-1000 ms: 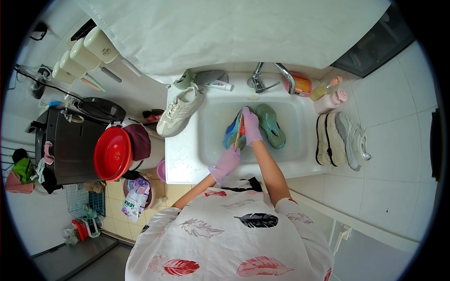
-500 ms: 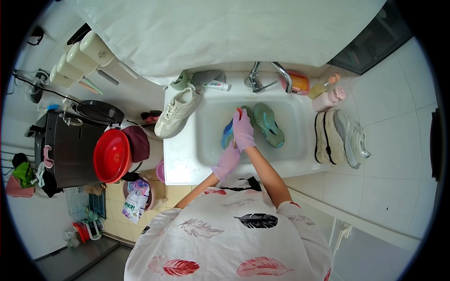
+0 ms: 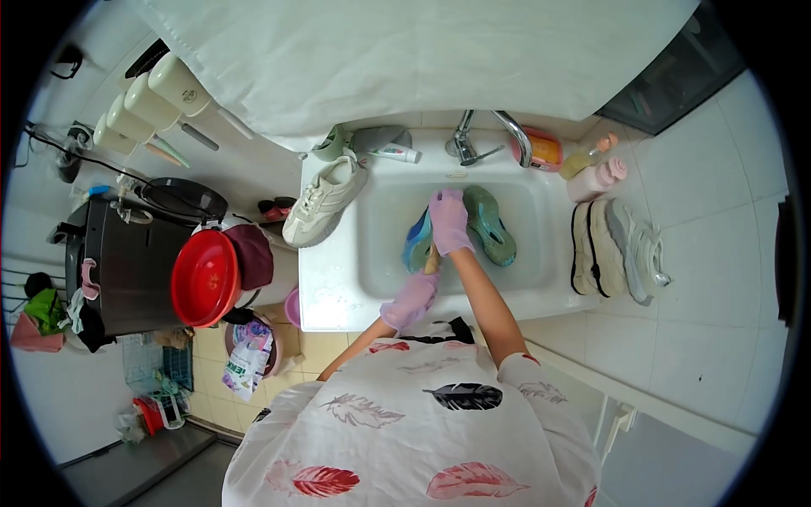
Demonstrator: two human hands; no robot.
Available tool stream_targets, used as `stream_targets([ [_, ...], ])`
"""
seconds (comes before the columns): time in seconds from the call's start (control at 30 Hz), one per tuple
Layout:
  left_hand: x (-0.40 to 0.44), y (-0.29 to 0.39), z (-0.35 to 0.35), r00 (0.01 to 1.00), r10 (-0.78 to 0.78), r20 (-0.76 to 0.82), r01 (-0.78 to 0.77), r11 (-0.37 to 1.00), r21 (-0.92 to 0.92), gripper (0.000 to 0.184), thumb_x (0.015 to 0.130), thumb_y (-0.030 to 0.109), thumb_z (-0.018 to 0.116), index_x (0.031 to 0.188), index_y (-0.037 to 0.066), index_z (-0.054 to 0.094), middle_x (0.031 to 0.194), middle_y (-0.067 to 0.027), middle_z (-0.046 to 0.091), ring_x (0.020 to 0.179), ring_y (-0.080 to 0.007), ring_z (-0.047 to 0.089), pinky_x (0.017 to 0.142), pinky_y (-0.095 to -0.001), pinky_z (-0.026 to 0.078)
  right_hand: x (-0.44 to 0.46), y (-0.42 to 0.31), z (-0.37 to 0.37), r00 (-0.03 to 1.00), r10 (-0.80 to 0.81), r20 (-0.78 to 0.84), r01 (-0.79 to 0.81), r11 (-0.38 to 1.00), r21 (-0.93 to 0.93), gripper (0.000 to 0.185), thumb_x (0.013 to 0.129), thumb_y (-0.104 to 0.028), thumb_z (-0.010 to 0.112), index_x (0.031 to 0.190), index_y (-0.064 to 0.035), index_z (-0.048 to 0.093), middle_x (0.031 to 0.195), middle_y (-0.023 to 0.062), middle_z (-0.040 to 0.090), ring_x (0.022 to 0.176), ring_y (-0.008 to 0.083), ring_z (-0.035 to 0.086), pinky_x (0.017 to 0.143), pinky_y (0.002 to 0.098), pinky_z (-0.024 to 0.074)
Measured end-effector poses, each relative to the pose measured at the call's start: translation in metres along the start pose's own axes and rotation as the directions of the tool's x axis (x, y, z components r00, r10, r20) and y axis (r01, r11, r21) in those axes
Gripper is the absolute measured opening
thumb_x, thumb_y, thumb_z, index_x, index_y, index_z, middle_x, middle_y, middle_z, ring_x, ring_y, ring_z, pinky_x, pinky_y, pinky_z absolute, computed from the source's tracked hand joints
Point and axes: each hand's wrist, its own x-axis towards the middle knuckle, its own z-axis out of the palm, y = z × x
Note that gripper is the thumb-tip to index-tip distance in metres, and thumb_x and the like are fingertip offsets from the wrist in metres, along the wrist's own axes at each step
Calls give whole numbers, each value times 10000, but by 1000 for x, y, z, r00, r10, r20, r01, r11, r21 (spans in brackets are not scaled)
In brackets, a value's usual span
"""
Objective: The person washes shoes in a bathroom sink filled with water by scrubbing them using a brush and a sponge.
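In the sink [image 3: 325,308], at the centre of the frame, a blue-and-green shoe-shaped piece [image 3: 415,243] lies in cloudy water [image 3: 382,224], just left of a greener shoe-shaped piece [image 3: 492,232]. The lilac-gloved right hand [image 3: 449,221] is curled over it and seems to grip a wooden-handled tool [image 3: 432,260], whose lower end shows between the hands. The left hand [image 3: 410,301], gloved alike, sits at that lower end; whether it clasps handle or shoe-shaped piece, I cannot tell. Wet gloves on a wet handle could let the tool slip, and a hard push could shove the piece under it against its greener neighbour. Brisk strokes might splash the white sneaker [image 3: 325,203] on the left ledge; its toe juts past the edge, so a knock could tip it off. The tool's head and most fingertips are hidden beneath the right hand, which also covers part of the blue-and-green piece. The water's depth is hard to judge, the frame's corners are black, and the label on the pink bottle [image 3: 596,180] at right is unreadable.
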Motion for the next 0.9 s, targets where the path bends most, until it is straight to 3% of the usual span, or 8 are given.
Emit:
stream_targets([
  [0.13,6,5,-3,991,72,-117,-81,994,-75,204,819,297,532,842,120,433,537,42,371,381,-76,325,350,-236,230,-5,11,18,991,-132,-38,134,990,49,195,826,-188,480,837,-18,575,917,205,524,886,371,521,779,436,436],
  [0.2,6,4,-4,991,43,-126,-50,997,-59,200,815,287,527,831,112,431,537,33,385,376,-84,336,345,-246,240,-11,12,25,1000,-1,25,-4,980,198,216,819,-214,492,884,-22,567,910,198,525,914,354,504,793,416,423],
  [0.4,15,-10,-10,989,75,-123,-64,994,93,206,829,299,497,772,106,452,522,30,401,376,-89,360,343,-256,260,-39,-7,18,993,108,50,-117,965,234,235,778,-222,545,932,-45,556,928,192,536,898,385,537,779,434,443],
  [0.53,12,-12,-5,986,45,-161,-19,987,159,240,851,296,452,825,62,497,528,-4,448,395,-117,412,364,-287,299,-22,-6,12,973,167,161,-172,985,16,260,815,-262,472,908,-50,590,951,219,568,884,391,566,786,425,458],
  [0.6,16,-21,-8,977,183,-113,-123,905,408,247,849,218,436,982,12,467,631,-121,548,476,-249,532,448,-367,411,-9,-1,6,894,212,394,-170,976,-139,374,845,-318,413,893,-18,631,951,240,600,926,371,575,816,416,454],
  [0.7,12,-27,-7,918,372,-137,-209,747,631,293,863,223,391,1018,1,504,699,-210,578,626,-358,571,579,-421,434,-2,4,2,884,237,404,-212,972,-106,473,882,-338,332,864,16,645,915,243,609,921,354,584,806,419,462],
  [0.83,-2,-18,-4,913,374,-161,-152,680,718,300,861,215,385,1075,25,475,803,-268,582,770,-432,562,675,-472,442,-5,-1,-1,916,190,354,-164,981,-102,507,910,-329,276,855,21,638,906,239,612,893,366,589,804,434,460],
  [0.9,-8,-14,0,896,410,-171,-137,621,771,465,853,171,404,1260,-33,309,777,-269,591,727,-436,577,655,-502,454,-7,-4,-1,919,162,358,-124,984,-127,534,929,-322,239,839,22,636,898,243,612,881,367,593,820,438,450],
])
